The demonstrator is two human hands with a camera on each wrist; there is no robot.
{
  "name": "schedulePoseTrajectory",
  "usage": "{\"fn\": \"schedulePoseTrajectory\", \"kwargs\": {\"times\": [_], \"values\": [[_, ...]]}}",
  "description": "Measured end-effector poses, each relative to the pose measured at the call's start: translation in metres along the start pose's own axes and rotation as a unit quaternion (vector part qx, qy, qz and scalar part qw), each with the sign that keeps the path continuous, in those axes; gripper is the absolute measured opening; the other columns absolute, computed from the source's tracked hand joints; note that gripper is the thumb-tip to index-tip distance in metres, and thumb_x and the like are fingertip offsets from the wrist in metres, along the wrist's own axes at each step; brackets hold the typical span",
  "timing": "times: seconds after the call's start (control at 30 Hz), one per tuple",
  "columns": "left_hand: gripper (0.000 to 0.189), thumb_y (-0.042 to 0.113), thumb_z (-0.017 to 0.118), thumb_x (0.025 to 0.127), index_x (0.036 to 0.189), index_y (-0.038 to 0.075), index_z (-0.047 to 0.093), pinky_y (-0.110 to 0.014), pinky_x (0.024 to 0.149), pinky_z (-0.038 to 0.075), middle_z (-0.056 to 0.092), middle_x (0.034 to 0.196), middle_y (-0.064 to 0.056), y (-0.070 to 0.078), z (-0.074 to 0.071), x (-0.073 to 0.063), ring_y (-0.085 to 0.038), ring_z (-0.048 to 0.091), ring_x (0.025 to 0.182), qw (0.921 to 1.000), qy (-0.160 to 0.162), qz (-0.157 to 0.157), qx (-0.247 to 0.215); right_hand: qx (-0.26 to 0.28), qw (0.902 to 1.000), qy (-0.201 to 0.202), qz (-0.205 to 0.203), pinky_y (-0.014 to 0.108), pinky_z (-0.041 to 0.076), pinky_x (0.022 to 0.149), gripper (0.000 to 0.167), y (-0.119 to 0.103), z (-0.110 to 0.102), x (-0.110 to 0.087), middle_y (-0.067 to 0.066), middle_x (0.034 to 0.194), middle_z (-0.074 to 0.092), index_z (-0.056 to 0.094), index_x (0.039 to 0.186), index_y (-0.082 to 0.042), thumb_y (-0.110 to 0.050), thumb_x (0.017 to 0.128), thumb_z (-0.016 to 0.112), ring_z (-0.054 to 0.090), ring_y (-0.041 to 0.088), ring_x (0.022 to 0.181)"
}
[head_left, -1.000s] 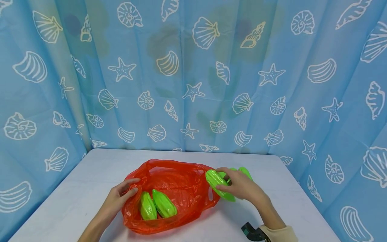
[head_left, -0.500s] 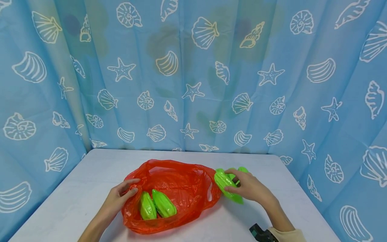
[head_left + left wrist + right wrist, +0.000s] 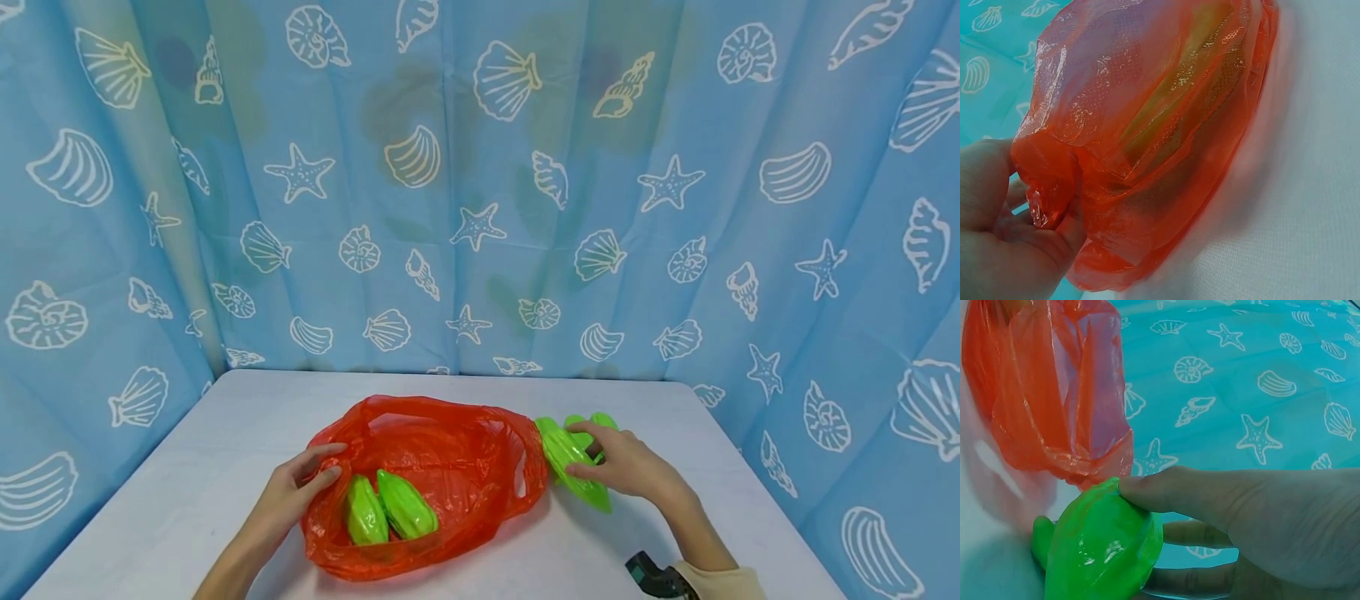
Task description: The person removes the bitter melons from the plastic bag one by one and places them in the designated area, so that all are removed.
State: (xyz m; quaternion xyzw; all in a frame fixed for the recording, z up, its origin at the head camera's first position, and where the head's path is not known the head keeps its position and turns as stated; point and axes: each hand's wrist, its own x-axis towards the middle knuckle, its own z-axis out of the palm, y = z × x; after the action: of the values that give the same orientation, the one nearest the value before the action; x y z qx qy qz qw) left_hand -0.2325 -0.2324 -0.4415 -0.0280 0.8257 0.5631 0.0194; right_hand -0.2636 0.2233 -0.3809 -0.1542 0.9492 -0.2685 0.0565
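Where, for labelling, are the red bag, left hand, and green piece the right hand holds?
Red bag (image 3: pixel 459 471), head view: inner wall.
Left hand (image 3: pixel 290 485), head view: its back.
Green piece (image 3: pixel 1104 545), right wrist view: glossy side.

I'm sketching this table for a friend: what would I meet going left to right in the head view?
Left hand, red bag with two green fruits inside, held green fruit, right hand.

Red bag (image 3: pixel 420 560), clockwise: 1 inside, room | 3, right hand (image 3: pixel 622 462), held piece (image 3: pixel 562 458) block | 5, tabletop (image 3: pixel 558 567) passable | 7 inside, two green pieces (image 3: pixel 408 508) obstruct | 9, left hand (image 3: pixel 296 485) blocks
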Motion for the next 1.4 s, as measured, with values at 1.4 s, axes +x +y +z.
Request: {"fn": "schedulePoseTrajectory", "kwargs": {"times": [1.4], "values": [[0.056,0.041,0.065,0.093,0.141,0.017,0.052,-0.043,0.098,0.053,0.042,0.152,-0.018,-0.002,0.002,0.001,-0.039,0.046,0.135,1.0,0.002,0.001,0.009,0.066,0.9673,-0.21,0.126,0.038,0.061,0.058,0.055,-0.002,-0.002,-0.017,0.01,0.094,0.059,0.05,0.13,-0.021,-0.024,0.083,0.079,0.067,0.022,0.071]]}}
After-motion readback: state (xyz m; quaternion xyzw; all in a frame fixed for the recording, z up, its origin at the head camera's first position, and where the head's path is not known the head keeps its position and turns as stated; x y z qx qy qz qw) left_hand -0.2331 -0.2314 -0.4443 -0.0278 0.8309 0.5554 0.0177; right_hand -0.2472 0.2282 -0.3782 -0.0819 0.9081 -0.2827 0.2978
